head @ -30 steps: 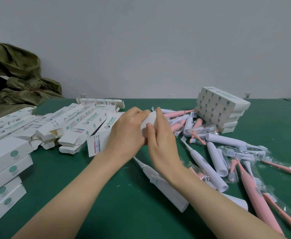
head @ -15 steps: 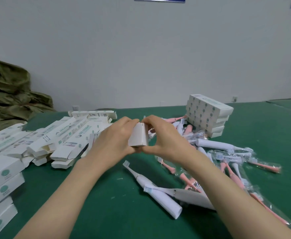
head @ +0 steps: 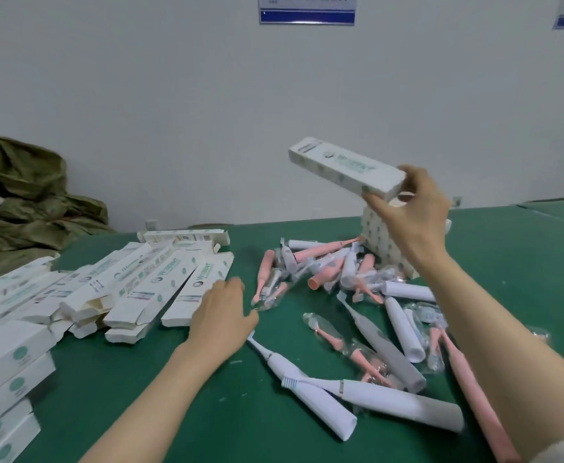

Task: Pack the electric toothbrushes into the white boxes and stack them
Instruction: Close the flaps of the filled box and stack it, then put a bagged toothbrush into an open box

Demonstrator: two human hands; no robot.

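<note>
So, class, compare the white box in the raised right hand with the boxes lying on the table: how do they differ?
The held box is in the air, tilted, gripped at one end by the right hand; the row of boxes lies flat on the green table. The held box's far end is closed; several boxes in the row have open end flaps. Both are long, white, with green print.
</note>
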